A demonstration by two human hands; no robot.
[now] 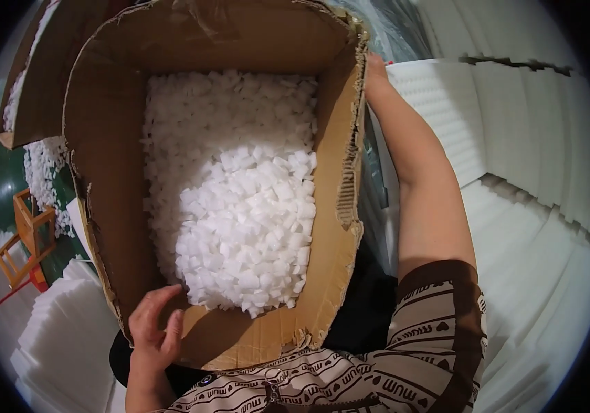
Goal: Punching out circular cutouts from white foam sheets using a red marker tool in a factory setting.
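A large, open cardboard box (205,39) with ragged, torn rims stands right in front of me. Small white foam pieces (247,220) fill its bottom and heap up toward the near side. My left hand (156,327) is at the near left corner of the box, thumb and fingers apart, fingertips over the inside near the foam. It holds nothing. Along the outside of the right wall stretches my right arm, with my right hand (375,74) against the far right corner. Its fingers are mostly hidden by the box rim.
Stacked white foam sheets (536,138) fill the right side, and more foam sheets (68,330) lie at the lower left. Another cardboard box (47,103) stands at the upper left. Spilled foam pieces (46,172) lie on the green floor (7,168) beside a wooden stool (30,224).
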